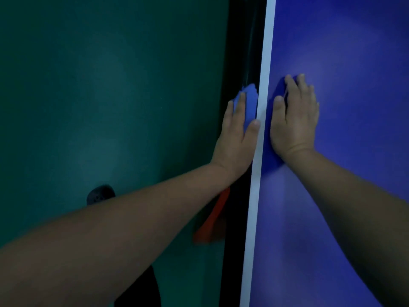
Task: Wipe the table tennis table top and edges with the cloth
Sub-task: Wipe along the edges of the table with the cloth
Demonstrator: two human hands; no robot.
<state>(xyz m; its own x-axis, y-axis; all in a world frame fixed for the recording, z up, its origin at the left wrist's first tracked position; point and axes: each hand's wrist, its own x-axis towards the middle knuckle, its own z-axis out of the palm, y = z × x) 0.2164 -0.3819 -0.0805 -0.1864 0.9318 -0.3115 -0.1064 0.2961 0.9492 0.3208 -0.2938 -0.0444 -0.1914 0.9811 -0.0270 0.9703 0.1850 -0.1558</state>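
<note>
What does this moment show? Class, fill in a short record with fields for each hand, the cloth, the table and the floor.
left hand: left hand presses the cloth against the table's side edge, fingers straight
right hand: right hand rests flat on the table top
cloth: blue cloth, under the left hand, beside the white line
table: blue table, white line along its edge
floor: green floor

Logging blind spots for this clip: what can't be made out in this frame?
Head view only:
- Cloth: mostly covered by the left hand; its size and folds are unclear.
- Table side edge: in dark shadow, so dirt or wiped areas cannot be judged.
- Orange object: partly behind the left forearm, blurred, unidentifiable.
- Dark object on the floor: cut off by the forearm.
- Table top under the right hand: hidden.
</note>
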